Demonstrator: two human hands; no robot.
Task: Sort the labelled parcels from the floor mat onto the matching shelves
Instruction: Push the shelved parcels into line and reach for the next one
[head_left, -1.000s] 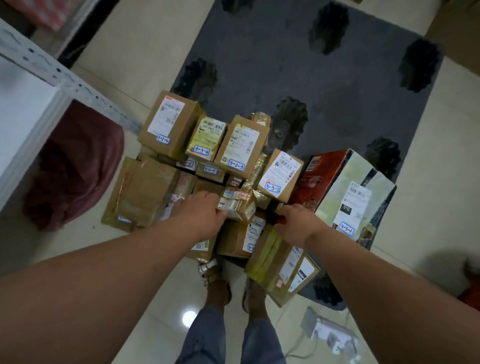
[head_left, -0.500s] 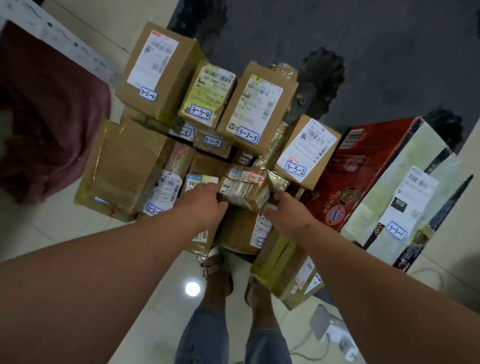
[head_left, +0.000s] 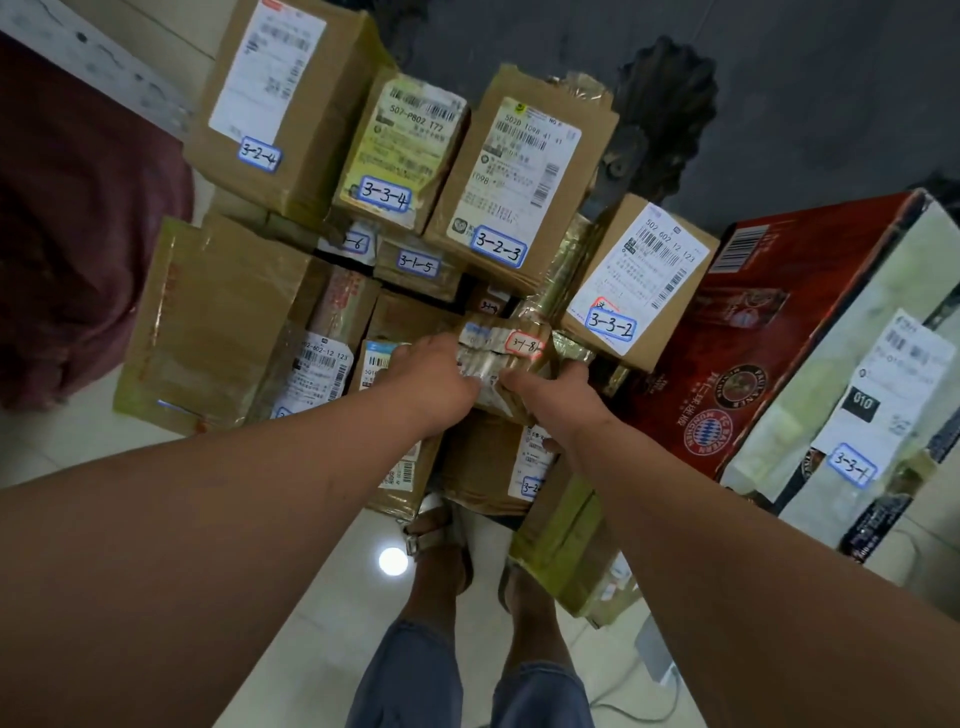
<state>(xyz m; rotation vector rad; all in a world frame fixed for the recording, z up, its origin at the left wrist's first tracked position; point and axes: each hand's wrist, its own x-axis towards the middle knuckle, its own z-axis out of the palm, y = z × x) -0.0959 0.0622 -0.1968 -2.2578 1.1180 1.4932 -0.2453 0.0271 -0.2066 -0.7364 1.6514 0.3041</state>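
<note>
Both my hands hold one small taped parcel (head_left: 501, 353) marked 3-1-8 on a red-edged sticker, above the heap. My left hand (head_left: 434, 382) grips its left end and my right hand (head_left: 553, 395) grips its right end. Around it lie labelled cardboard parcels: 3-2-4 (head_left: 280, 98) at the far left, 3-3-4 (head_left: 402, 150), 3-2-3 (head_left: 524, 171), 3-1-5 (head_left: 418, 265), 3-3-2 (head_left: 636, 280). A big red box (head_left: 769, 322) and a pale wrapped parcel marked 3-3-1 (head_left: 872, 395) lie on the right. The dark grey floor mat (head_left: 805, 93) spreads behind.
A large plain brown parcel (head_left: 213, 317) lies at the left of the heap. A white shelf rail (head_left: 98, 62) and a dark red bundle (head_left: 78, 218) sit at the left. My sandalled feet (head_left: 441, 540) stand on pale tiles, with a power strip (head_left: 660, 654) by my right foot.
My head has come closer to the heap. Both hands have closed in on the small 3-1-8 parcel and lifted it a little.
</note>
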